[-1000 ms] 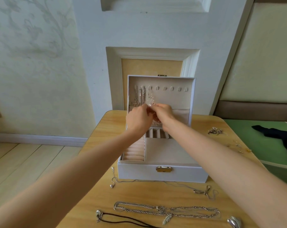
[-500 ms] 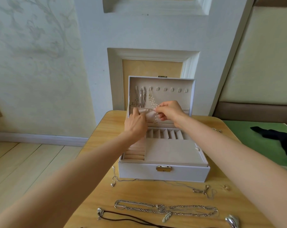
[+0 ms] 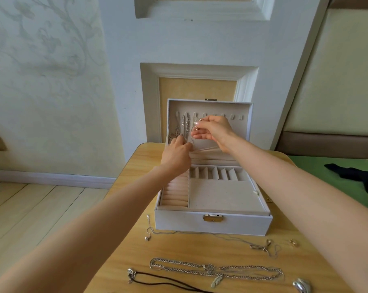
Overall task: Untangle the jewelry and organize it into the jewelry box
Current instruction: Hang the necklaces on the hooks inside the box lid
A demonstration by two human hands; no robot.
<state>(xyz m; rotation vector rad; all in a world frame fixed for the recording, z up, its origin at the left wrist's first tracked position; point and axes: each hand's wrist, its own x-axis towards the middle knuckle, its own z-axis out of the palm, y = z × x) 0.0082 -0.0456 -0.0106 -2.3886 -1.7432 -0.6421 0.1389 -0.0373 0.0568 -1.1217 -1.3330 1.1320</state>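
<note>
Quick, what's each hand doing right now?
Left hand: at the lid pocket, fingers hidden, cannot tell.
Right hand: pinching a silver chain by the lid hooks.

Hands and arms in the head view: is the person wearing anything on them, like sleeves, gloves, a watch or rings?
The left forearm and right forearm are bare as far as they show: no sleeves, watch or bracelet. The left hand and right hand wear no gloves, and no rings are visible. A nail on the right hand looks pale and glossy.
</note>
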